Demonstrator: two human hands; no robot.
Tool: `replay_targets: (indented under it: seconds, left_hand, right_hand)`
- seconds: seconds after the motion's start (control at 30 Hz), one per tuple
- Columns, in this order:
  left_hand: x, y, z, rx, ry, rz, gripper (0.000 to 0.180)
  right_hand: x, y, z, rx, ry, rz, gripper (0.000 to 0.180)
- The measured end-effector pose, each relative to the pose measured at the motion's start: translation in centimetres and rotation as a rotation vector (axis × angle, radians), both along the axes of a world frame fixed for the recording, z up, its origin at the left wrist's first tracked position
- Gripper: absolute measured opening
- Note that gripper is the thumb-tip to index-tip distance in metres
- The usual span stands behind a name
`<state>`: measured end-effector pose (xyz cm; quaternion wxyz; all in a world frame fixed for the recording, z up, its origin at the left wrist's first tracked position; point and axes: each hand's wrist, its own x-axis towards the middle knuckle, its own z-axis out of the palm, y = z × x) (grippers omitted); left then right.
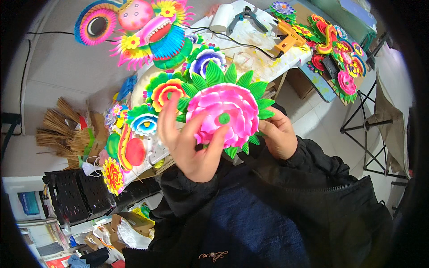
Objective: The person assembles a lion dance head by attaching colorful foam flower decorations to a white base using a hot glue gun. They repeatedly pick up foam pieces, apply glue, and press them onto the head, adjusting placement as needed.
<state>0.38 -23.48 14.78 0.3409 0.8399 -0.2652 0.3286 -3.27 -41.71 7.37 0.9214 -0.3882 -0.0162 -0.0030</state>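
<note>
A big pink paper flower (225,111) with a green dot at its middle and green pointed leaves around it sits in front of my chest. My left hand (187,140) grips its left and lower edge, thumb lying across the petals near the green dot. My right hand (278,134) holds its right edge from behind, fingers curled on the leaves. Behind the flower lies a large bright paper lion head (147,40) covered with several more flowers.
A worktable (254,58) holds an orange glue gun (288,41), pliers (243,17), a white roll (221,18) and a black cable. A second decorated panel (333,53) lies at the right. Brooms (67,134), black crates (73,194) and folding stands (380,129) surround me.
</note>
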Motion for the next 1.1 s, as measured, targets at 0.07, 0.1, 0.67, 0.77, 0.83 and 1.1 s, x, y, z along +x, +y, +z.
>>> replay_targets:
  seconds: [0.07,0.1,0.67,0.77,0.83,1.1]
  left_hand:
    - [0.0,1.7,-0.4,-0.085,-0.116,0.051,0.061]
    - [0.1,2.5,-0.6,-0.187,-0.030,0.022,0.061]
    - [-5.1,10.1,-5.3,-1.188,0.813,-0.115,0.014]
    - [-5.6,12.3,-5.4,-1.210,0.778,-0.066,0.013]
    - [-6.1,15.1,-5.2,-1.108,0.772,-0.120,0.015]
    - [-3.2,35.3,-5.4,-0.996,0.241,0.462,0.020]
  right_hand:
    - [0.1,0.1,-0.1,0.040,0.011,0.015,0.031]
    - [0.1,0.1,-0.1,0.067,0.026,0.037,0.030]
    - [0.3,4.3,-2.1,-0.107,0.281,0.467,0.026]
    - [0.5,6.1,-1.7,-0.158,0.176,0.559,0.025]
    - [0.5,7.5,-1.4,-0.253,0.253,0.562,0.025]
    - [1.7,13.8,-2.6,-0.342,0.179,0.607,0.018]
